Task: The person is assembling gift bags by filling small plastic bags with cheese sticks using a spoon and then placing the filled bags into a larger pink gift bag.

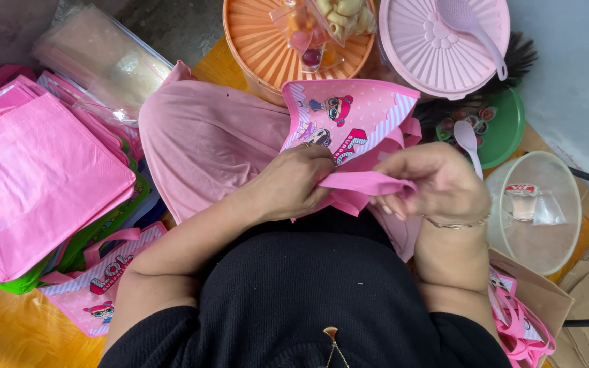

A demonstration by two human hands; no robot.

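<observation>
Room around the lap is small. Left hand (pixel 294 182) and right hand (pixel 438 182) both pinch the soft pink handle (pixel 369 182) of a printed cloth bag (pixel 349 116) lying on the lap. Flat pink bags (pixel 35 177) crowd the left side. Ribbed orange lid (pixel 267 48) and pink lid (pixel 431 48) stand far, a clear bowl (pixel 547 238) at right.

Pink cartoon-printed bag (pixel 349 119), orange lid (pixel 267 48), green plate (pixel 506 129).
</observation>
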